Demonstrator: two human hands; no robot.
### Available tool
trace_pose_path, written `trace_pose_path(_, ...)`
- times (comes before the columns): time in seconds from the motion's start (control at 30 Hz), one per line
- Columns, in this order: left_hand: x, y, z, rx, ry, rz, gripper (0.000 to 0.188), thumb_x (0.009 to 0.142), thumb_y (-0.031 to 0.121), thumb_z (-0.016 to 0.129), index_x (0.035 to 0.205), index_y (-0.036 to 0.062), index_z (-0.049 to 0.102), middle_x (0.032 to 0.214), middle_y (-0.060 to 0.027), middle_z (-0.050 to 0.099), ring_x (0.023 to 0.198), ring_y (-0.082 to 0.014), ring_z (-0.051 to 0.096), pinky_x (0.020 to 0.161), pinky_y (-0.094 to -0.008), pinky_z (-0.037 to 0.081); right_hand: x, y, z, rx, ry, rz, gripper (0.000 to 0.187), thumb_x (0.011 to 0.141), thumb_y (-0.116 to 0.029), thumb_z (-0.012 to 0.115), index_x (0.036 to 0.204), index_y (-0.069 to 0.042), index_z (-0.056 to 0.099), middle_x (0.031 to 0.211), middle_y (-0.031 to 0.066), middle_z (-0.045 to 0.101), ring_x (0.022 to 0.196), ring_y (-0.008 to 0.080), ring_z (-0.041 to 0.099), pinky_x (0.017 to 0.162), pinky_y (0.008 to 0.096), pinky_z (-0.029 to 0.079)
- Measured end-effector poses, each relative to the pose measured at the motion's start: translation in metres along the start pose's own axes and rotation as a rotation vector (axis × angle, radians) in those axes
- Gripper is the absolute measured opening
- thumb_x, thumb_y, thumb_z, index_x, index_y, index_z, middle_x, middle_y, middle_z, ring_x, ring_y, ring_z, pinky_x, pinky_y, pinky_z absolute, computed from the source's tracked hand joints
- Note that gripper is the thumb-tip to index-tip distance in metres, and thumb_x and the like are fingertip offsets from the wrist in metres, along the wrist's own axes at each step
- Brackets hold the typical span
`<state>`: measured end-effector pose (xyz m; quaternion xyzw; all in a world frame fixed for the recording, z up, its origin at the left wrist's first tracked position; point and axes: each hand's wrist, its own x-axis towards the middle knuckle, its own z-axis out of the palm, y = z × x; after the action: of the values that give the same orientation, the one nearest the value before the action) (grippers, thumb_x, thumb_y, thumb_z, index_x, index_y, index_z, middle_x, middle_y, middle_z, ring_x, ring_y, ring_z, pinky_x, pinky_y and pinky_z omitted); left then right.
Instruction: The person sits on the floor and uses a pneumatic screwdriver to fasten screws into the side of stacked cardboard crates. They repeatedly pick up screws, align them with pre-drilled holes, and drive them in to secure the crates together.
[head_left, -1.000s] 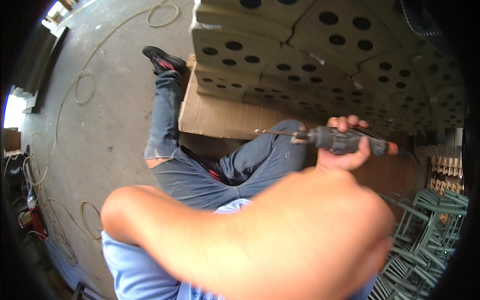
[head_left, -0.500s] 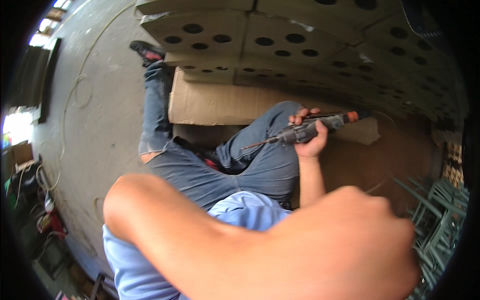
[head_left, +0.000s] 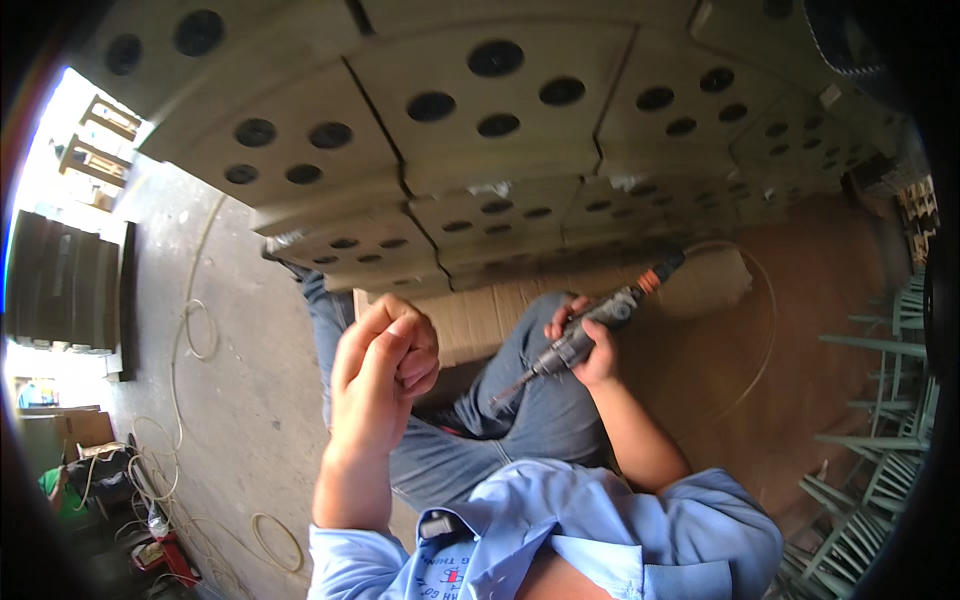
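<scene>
My left hand (head_left: 388, 352) is raised over my lap in a closed fist, thumb pressed against the curled fingers. Whatever it may hold is hidden. In my right hand (head_left: 598, 358) is a dark pneumatic screwdriver (head_left: 618, 308), gripped around its body above my bent leg. Its long thin bit (head_left: 512, 387) points down to the left, and an orange fitting (head_left: 650, 281) is at the other end. Ahead of both hands stand large olive-brown upholstered-looking panels (head_left: 505, 160), with groups of dark round discs on their faces.
A flat cardboard sheet (head_left: 470, 318) lies under the panels' near edge. A pale hose (head_left: 771, 330) loops over the floor at right; another hose (head_left: 176, 375) runs along the left. Green metal frames (head_left: 890, 430) are piled at right. Stacked dark panels (head_left: 65, 285) stand far left.
My left arm has swung from the lower right, close to the camera, to the left, its fist now above my lap. The screwdriver stays in my right hand, tilted more steeply. The view has shifted.
</scene>
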<state>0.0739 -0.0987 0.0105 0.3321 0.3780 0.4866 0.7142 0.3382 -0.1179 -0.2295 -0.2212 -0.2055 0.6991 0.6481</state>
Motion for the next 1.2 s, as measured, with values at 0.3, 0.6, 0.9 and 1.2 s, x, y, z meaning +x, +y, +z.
trace_pose_path(0.3,-0.055,-0.218,-0.179,-0.113,0.551,-0.373,0.014,0.104,0.013,0.05,0.109,0.0051,0.061,0.089,-0.0084,0.069,0.074,-0.0158,0.06,0.068,-0.0301,0.052,-0.004,-0.01,0.021,-0.05,0.042,0.006,0.031,0.089,-0.014,0.071,0.116,-0.011,0.057,0.116,0.0148,0.064,0.096,0.0274,0.067,0.093,0.0467,0.053)
trace_pose_path(0.6,-0.029,-0.233,-0.182,-0.164,0.53,-0.355,0.015,0.107,0.017,0.045,0.114,0.0071,0.053,0.095,-0.0148,0.073,0.067,-0.0151,0.055,0.056,-0.0275,0.045,-0.007,-0.009,0.026,-0.134,0.088,-0.015,0.029,0.085,-0.011,0.07,0.111,-0.01,0.057,0.098,0.0137,0.064,0.092,0.0288,0.065,0.091,0.0469,0.052)
trace_pose_path(0.9,-0.01,-0.259,-0.197,-0.332,0.411,-0.358,0.021,0.109,0.018,0.042,0.103,0.0052,0.058,0.099,-0.0169,0.072,0.069,-0.0164,0.059,0.06,-0.0282,0.052,-0.006,-0.007,0.017,-0.112,0.046,-0.019,0.027,0.086,-0.012,0.07,0.11,-0.011,0.059,0.099,0.0139,0.065,0.091,0.0281,0.066,0.091,0.0468,0.052)
trace_pose_path(1.2,0.011,-0.228,-0.162,-0.491,0.123,-0.274,0.024,0.103,0.033,0.063,0.096,0.0099,0.064,0.073,0.0026,0.055,0.057,-0.0093,0.045,0.053,-0.0241,0.036,0.003,-0.037,0.089,-0.001,-0.135,-0.199,0.03,0.085,-0.012,0.068,0.113,-0.01,0.057,0.103,0.0168,0.065,0.089,0.0291,0.066,0.09,0.0514,0.052)
